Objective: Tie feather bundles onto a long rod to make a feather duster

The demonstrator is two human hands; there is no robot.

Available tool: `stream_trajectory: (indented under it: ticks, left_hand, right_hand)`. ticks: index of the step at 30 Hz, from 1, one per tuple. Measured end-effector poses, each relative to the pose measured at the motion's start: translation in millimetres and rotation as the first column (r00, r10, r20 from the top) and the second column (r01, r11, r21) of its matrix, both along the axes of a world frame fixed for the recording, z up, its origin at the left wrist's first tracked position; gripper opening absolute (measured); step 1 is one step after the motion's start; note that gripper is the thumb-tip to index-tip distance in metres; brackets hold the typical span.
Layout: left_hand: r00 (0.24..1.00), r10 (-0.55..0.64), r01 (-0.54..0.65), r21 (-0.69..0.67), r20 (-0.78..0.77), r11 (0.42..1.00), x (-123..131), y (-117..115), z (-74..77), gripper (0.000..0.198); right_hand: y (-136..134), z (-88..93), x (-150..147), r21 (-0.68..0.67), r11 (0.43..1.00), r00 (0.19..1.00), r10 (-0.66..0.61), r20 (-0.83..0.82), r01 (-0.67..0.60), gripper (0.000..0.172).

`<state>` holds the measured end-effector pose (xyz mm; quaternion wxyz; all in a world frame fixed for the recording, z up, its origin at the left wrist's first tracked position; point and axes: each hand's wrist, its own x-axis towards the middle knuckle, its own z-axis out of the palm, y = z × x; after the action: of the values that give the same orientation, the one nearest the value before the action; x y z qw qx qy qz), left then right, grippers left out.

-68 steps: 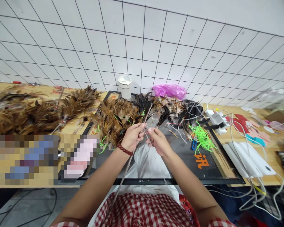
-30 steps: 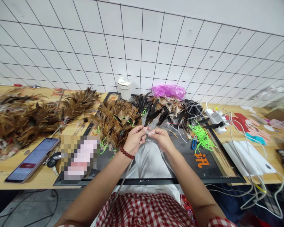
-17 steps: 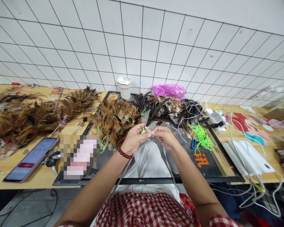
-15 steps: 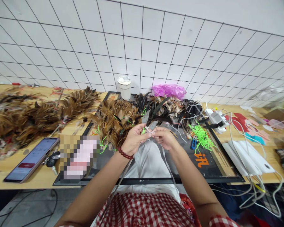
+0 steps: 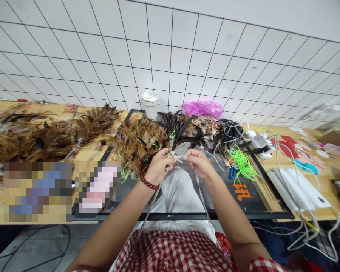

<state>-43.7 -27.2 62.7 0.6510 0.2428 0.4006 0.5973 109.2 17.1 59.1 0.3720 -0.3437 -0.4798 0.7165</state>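
My left hand (image 5: 159,166), with a beaded bracelet at the wrist, is closed on the base of a bunch of long black feathers (image 5: 183,133). A bit of green cord shows at its fingertips. A thin white ribbon (image 5: 179,156) stretches from that base to my right hand (image 5: 198,162), whose thumb and fingers pinch it. The ribbon's long tails hang down toward my lap. Just left of my left hand lies a heap of brown feathers (image 5: 140,138). Beyond my right hand are a tangle of bright green cord (image 5: 243,164) and small blue-handled snips (image 5: 232,171).
A lidded white cup (image 5: 150,105) and a purple plastic bag (image 5: 203,109) stand by the tiled wall. More brown feathers (image 5: 36,139) cover the left side. White power banks (image 5: 299,189), cables, a charger (image 5: 259,139) and coloured scraps (image 5: 290,145) lie at right. Two blurred patches hide things at left.
My right hand has drawn slightly away from my left, and a stretch of ribbon now shows between them. The black feathers have shifted a little left with my left hand.
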Motion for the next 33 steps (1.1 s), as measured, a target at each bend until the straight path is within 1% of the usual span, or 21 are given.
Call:
stream_trajectory:
  ticks: [2,4,5,7,9,10,12,14,16,18,20,22,24,25,28,29,30,31,32,33]
  left_hand:
    - [0.993,-0.102,0.104,-0.04,0.063,0.994,-3,1,0.5,0.04]
    - [0.967,-0.218,0.227,-0.061,0.13,0.972,-3,0,-0.1,0.032]
    - [0.954,-0.258,0.27,-0.068,0.15,0.96,-3,-1,-1.0,0.03]
    - [0.94,-0.304,0.319,-0.083,0.155,0.944,0,-4,-3.6,0.027]
    - [0.942,-0.312,0.324,-0.096,0.121,0.941,4,-8,-6.3,0.025]
    - [0.947,-0.304,0.313,-0.101,0.101,0.944,6,-10,-7.1,0.025]
    - [0.964,-0.256,0.262,-0.099,0.07,0.96,8,-12,-7.3,0.024]
    - [0.977,-0.204,0.209,-0.078,0.065,0.975,9,-12,-5.5,0.022]
    - [0.981,-0.178,0.182,-0.052,0.078,0.982,6,-10,-3.6,0.017]
    - [0.988,-0.148,0.149,-0.029,0.055,0.988,4,-8,-3.2,0.014]
    - [0.997,-0.073,0.073,0.005,-0.022,0.997,2,-6,-5.4,0.019]
    - [0.994,0.022,-0.017,0.045,-0.105,0.999,2,-4,-9.4,0.026]
    - [0.981,0.104,-0.094,0.068,-0.163,0.993,3,-2,-14.0,0.029]
    - [0.974,0.132,-0.12,0.074,-0.185,0.99,4,-1,-16.3,0.029]
    - [0.957,0.173,-0.156,0.089,-0.233,0.984,7,1,-22.8,0.026]
    - [0.951,0.178,-0.159,0.095,-0.251,0.983,7,2,-25.0,0.024]
    - [0.946,0.185,-0.164,0.1,-0.268,0.981,8,2,-27.1,0.023]
    - [0.94,0.193,-0.171,0.102,-0.282,0.98,8,3,-29.1,0.022]
    - [0.936,0.198,-0.176,0.102,-0.29,0.979,8,3,-31.0,0.021]
    - [0.936,0.201,-0.179,0.101,-0.29,0.979,8,3,-32.5,0.02]
  right_hand:
    - [4,-0.7,1,0.06,0.993,0.995,-0.1,0.022,0.099,0.031]
    - [10,-6.5,1,0.115,0.977,0.98,-0.186,0.065,0.177,0.031]
    - [13,-10.8,0,0.167,0.962,0.967,-0.234,0.099,0.215,0.03]
    - [20,-20.1,-1,0.301,0.909,0.922,-0.348,0.168,0.288,0.028]
    - [24,-27.1,-1,0.421,0.849,0.88,-0.431,0.2,0.32,0.025]
    - [26,-29.2,0,0.461,0.83,0.869,-0.448,0.21,0.316,0.023]
    - [25,-30.4,0,0.494,0.824,0.872,-0.432,0.231,0.278,0.021]
    - [23,-29.7,1,0.492,0.838,0.881,-0.4,0.255,0.238,0.021]
    - [21,-29.2,2,0.471,0.853,0.89,-0.376,0.258,0.224,0.022]
    - [19,-29.4,4,0.451,0.869,0.904,-0.343,0.255,0.202,0.024]
    - [15,-29.1,7,0.445,0.884,0.918,-0.286,0.274,0.142,0.026]
    - [8,-26.9,10,0.466,0.883,0.918,-0.228,0.325,0.055,0.027]
    - [-2,-22.4,13,0.531,0.847,0.895,-0.215,0.39,-0.028,0.027]
    - [-8,-19.2,14,0.577,0.814,0.879,-0.222,0.422,-0.071,0.027]
    - [-25,-7.1,13,0.701,0.675,0.801,-0.278,0.53,-0.229,0.023]
    - [-30,-2.4,11,0.725,0.634,0.762,-0.321,0.562,-0.269,0.019]
    - [-33,2.2,8,0.743,0.605,0.721,-0.374,0.583,-0.287,0.018]
    - [-36,6.5,4,0.76,0.587,0.684,-0.434,0.586,-0.279,0.025]
    - [-37,10.3,0,0.778,0.573,0.655,-0.488,0.577,-0.258,0.035]
    - [-37,13.1,-5,0.796,0.559,0.64,-0.528,0.558,-0.233,0.043]
